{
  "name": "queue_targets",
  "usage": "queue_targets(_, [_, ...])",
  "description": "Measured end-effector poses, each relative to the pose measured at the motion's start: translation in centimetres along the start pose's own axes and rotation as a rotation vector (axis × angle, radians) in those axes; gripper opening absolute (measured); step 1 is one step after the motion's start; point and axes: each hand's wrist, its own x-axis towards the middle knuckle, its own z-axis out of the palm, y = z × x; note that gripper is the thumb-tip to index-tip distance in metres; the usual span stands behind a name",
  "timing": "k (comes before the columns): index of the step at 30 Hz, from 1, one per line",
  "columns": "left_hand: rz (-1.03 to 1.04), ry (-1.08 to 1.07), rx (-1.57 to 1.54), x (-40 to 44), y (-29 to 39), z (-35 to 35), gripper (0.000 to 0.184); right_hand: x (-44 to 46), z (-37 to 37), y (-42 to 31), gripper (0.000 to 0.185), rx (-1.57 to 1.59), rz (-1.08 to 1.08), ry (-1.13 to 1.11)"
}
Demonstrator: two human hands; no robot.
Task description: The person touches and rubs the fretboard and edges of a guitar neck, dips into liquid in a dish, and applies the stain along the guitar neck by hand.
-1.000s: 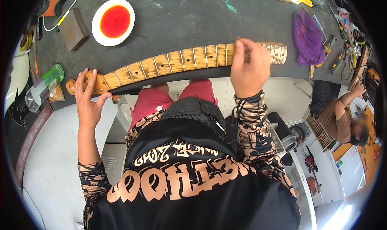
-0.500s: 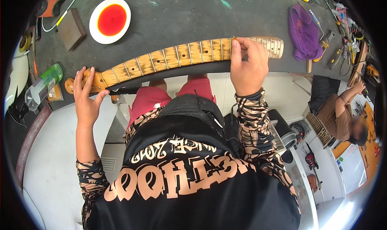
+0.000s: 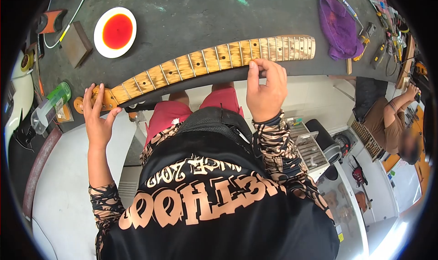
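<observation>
A maple guitar neck lies across the near edge of the dark bench. Dark streaks mark its fretboard, which has metal frets and black dots. My left hand holds the headstock at the left, fingers stretched over it and thumb at its near side. Near the middle frets, my right hand is closed in a pinch at the fretboard's near edge. A small orange bit shows at those fingertips, too small to name. Beyond the neck stands a white dish of red-orange liquid.
A purple cloth lies right of the neck, with hand tools beyond it. At left are a dark block, a clear green-labelled bottle and a cable. Another person works at far right. A metal rack stands below the bench.
My right hand has moved left and nearer my body, from the fretboard's upper frets to its near edge. My left hand stays at the headstock. The whole view has shifted slightly.
</observation>
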Motion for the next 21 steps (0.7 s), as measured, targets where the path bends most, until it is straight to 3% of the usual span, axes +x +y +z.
queue_targets(16, [-0.006, -0.018, 0.018, 0.0, -0.1, -0.3, 0.088, -1.2, 1.8, -1.7, 0.013, 0.073, 0.101, 0.098])
queue_targets(21, [-0.007, -0.014, 0.010, 0.2, 0.1, -0.4, 0.088, -1.2, 1.6, -2.4, 0.013, 0.083, 0.000, 0.095])
